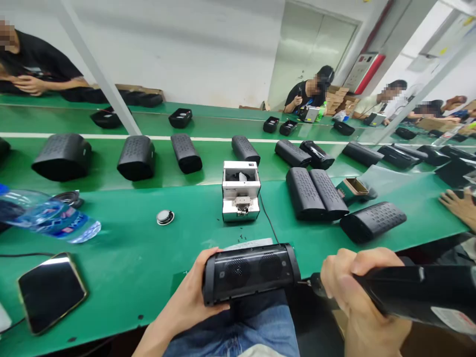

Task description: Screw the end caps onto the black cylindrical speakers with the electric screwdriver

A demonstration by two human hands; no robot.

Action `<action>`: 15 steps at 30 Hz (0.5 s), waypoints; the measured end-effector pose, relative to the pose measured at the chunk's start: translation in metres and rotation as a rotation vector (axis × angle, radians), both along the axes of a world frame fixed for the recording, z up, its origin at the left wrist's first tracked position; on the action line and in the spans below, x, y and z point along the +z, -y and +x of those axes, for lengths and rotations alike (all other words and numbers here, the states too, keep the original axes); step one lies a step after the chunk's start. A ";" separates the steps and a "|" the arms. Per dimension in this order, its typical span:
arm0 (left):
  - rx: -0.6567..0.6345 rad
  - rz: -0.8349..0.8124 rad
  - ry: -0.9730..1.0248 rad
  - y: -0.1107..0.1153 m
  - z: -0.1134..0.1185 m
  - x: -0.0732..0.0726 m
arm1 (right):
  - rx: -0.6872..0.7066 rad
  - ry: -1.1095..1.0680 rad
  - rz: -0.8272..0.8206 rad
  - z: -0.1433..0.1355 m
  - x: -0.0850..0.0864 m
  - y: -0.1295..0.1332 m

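Observation:
My left hand (199, 287) grips the left end of a black speaker (256, 271) at the table's front edge, fingers and thumb around its end cap. Round perforated areas show on the speaker's upward side. My right hand (357, 282) is wrapped around a black electric screwdriver (420, 292) held level. Its bit points left and meets the speaker's right end; whether a screw sits there is too small to tell. Beyond the speaker stands a white screw feeder (241, 191), with several tiny dark screws (242, 237) loose on the green table before it.
Several black speaker housings (305, 193) stand right of the feeder and along the green belt (211, 166). A smartphone (52, 292), a water bottle (52, 215) and a small round speaker driver (165, 217) lie left. A co-worker's hand (459, 206) rests at the right edge.

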State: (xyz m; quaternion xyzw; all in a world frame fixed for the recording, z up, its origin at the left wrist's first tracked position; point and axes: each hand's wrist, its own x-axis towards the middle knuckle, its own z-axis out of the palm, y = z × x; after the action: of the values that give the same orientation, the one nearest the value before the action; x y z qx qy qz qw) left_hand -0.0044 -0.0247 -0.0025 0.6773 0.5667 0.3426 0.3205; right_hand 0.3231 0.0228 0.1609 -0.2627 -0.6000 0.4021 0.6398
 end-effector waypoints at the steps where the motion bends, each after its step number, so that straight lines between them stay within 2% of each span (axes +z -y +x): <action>1: 0.004 -0.010 0.001 0.000 0.000 -0.001 | 0.004 -0.002 0.012 0.001 -0.001 0.000; 8: 0.041 -0.004 0.005 0.000 0.000 -0.004 | 0.013 -0.058 0.042 0.004 -0.018 -0.006; 10: 0.028 0.014 0.009 -0.001 0.000 -0.001 | 0.025 -0.045 0.032 0.002 -0.017 -0.009; 12: 0.021 0.037 0.011 -0.003 0.001 0.003 | 0.049 0.010 0.004 0.002 -0.008 -0.011; 15: 0.027 0.064 -0.010 -0.004 0.002 0.010 | 0.075 0.015 0.008 0.019 0.018 -0.008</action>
State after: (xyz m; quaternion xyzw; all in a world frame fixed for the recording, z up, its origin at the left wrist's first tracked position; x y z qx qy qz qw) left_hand -0.0025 -0.0206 0.0072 0.6811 0.5662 0.3614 0.2913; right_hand 0.3416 0.0308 0.1791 -0.2403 -0.6161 0.4214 0.6206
